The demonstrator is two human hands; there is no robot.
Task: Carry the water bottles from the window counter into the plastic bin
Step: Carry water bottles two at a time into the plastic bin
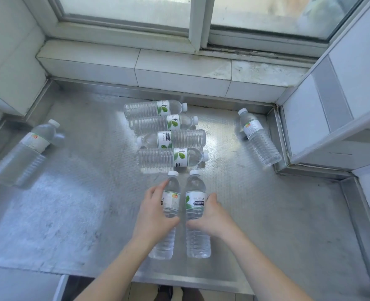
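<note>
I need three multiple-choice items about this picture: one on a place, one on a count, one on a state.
1. Where is the bottle that lies apart on the right?
A. near the cabinet
B. on the window sill
C. under the counter

2. How many bottles show on the counter in all?
A. five
B. eight
C. eleven

3. What are the hands doing?
A. both hang free
B. each holds a bottle
C. both hold one bottle

Key:
1 A, it lies beside the cabinet's base.
2 B, four in the middle stack, one far left, one right, two in the hands.
3 B, the left hand grips one bottle, the right hand another.
</note>
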